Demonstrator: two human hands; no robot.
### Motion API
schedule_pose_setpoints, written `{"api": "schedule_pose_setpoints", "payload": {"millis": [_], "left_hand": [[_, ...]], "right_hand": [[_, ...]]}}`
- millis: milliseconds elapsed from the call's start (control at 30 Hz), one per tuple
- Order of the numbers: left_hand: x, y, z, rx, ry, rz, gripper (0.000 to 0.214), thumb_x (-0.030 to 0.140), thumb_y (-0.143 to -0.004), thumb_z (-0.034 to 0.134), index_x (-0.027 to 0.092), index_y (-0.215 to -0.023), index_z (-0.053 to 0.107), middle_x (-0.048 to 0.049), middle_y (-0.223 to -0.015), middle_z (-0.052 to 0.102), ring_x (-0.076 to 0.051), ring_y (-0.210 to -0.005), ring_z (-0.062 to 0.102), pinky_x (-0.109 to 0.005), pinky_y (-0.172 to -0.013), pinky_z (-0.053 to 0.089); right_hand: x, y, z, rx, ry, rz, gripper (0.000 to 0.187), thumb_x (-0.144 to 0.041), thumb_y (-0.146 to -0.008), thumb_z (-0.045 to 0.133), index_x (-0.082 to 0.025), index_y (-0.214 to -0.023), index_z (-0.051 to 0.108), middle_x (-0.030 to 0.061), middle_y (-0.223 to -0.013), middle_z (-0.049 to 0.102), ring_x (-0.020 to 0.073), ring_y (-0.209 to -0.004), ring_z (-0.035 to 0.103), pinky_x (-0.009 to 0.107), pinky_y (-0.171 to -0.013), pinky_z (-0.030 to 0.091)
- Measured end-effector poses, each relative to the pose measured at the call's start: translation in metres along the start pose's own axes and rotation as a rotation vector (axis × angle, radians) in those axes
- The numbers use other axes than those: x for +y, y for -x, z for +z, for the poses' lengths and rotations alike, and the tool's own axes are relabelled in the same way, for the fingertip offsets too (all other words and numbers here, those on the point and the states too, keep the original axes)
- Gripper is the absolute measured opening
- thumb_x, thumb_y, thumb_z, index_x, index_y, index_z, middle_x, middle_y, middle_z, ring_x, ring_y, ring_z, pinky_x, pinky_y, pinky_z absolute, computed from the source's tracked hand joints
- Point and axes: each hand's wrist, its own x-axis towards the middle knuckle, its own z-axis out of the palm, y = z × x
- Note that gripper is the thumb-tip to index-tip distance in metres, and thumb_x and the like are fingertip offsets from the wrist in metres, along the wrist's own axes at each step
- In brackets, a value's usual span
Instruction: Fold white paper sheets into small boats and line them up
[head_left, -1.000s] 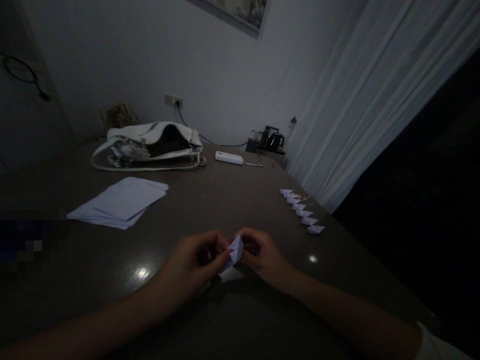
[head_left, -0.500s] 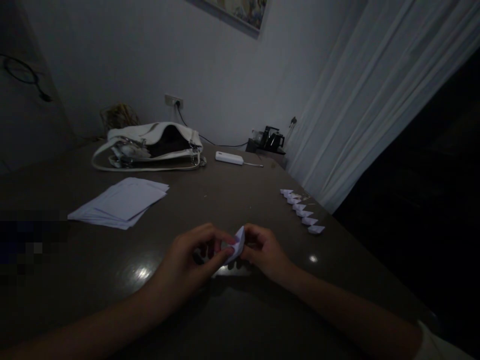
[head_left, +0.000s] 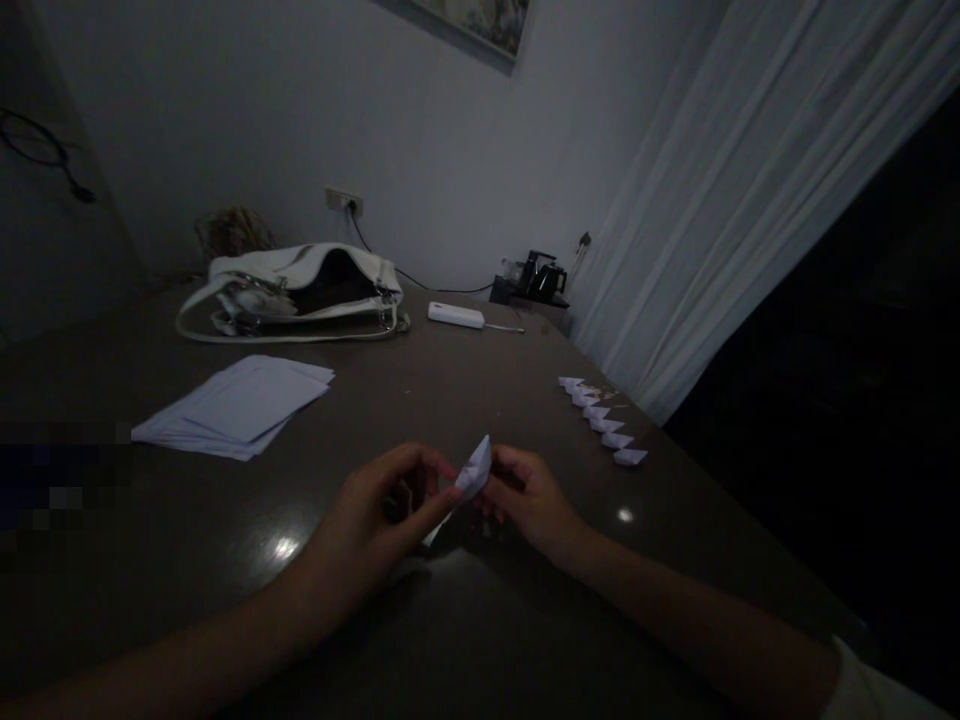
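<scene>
Both of my hands pinch a small folded white paper piece (head_left: 475, 470) just above the dark table (head_left: 420, 400). My left hand (head_left: 375, 515) grips its left side with thumb and fingers closed. My right hand (head_left: 529, 495) holds the right side, fingers curled around it. The paper's pointed tip sticks up between the hands. A row of several small folded paper shapes (head_left: 600, 418) lies to the right near the table's edge. A loose stack of white paper sheets (head_left: 236, 405) rests to the left.
A white handbag (head_left: 300, 290) lies at the back of the table, with a white power bank (head_left: 457, 315) and cable beside it. Behind are a wall socket (head_left: 343, 200), a dark appliance (head_left: 540, 275) and white curtains (head_left: 720, 220). The table's right edge drops into darkness.
The folded paper has been turned and raised slightly between my hands, its tip now pointing up. My hands shifted a little away from me.
</scene>
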Motion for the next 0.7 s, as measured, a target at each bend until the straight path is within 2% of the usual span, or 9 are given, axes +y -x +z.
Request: {"api": "schedule_pose_setpoints", "payload": {"millis": [100, 367, 567, 633, 700], "left_hand": [[-0.003, -0.001, 0.002, -0.033, -0.024, -0.01, 0.019, 0.035, -0.079, 0.061, 0.018, -0.086, 0.06, 0.0002, -0.071, 0.059, -0.012, -0.061, 0.055, -0.021, -0.054, 0.043], [-0.002, -0.002, 0.001, -0.059, -0.067, -0.022, 0.018, 0.032, -0.082, 0.055, 0.018, -0.091, 0.062, -0.0004, -0.073, 0.064, -0.013, -0.062, 0.058, -0.022, -0.056, 0.044], [-0.002, -0.001, 0.001, -0.061, -0.096, -0.037, 0.02, 0.036, -0.084, 0.053, 0.019, -0.084, 0.064, -0.0012, -0.072, 0.066, -0.015, -0.063, 0.06, -0.022, -0.056, 0.044], [-0.001, -0.001, 0.001, -0.043, -0.117, -0.047, 0.021, 0.036, -0.084, 0.052, 0.019, -0.083, 0.063, -0.0012, -0.07, 0.065, -0.015, -0.062, 0.06, -0.022, -0.056, 0.044], [-0.001, 0.0, 0.0, -0.042, -0.137, -0.053, 0.022, 0.037, -0.084, 0.052, 0.019, -0.083, 0.063, -0.0012, -0.07, 0.065, -0.015, -0.062, 0.06, -0.022, -0.055, 0.043]], "right_hand": [[0.001, -0.002, 0.0, 0.023, -0.036, 0.003, 0.034, -0.048, -0.078, 0.062, -0.015, -0.085, 0.056, -0.0031, -0.061, 0.053, 0.0057, -0.045, 0.046, 0.017, -0.041, 0.034], [0.001, -0.002, 0.002, -0.026, -0.06, 0.019, 0.033, -0.047, -0.08, 0.058, -0.016, -0.086, 0.054, -0.0026, -0.061, 0.056, 0.0055, -0.044, 0.05, 0.016, -0.039, 0.035], [-0.005, -0.003, -0.005, -0.061, -0.101, 0.053, 0.024, -0.03, -0.077, 0.06, -0.016, -0.095, 0.056, -0.0023, -0.063, 0.06, 0.0063, -0.046, 0.053, 0.015, -0.04, 0.036], [-0.008, -0.003, -0.007, -0.024, -0.19, 0.064, 0.024, -0.026, -0.075, 0.058, -0.016, -0.097, 0.057, -0.0023, -0.063, 0.061, 0.0071, -0.046, 0.053, 0.015, -0.039, 0.036], [-0.011, -0.003, -0.008, 0.049, -0.256, 0.07, 0.021, -0.03, -0.077, 0.056, -0.017, -0.093, 0.059, -0.0024, -0.061, 0.059, 0.0068, -0.044, 0.051, 0.015, -0.036, 0.033]]}}
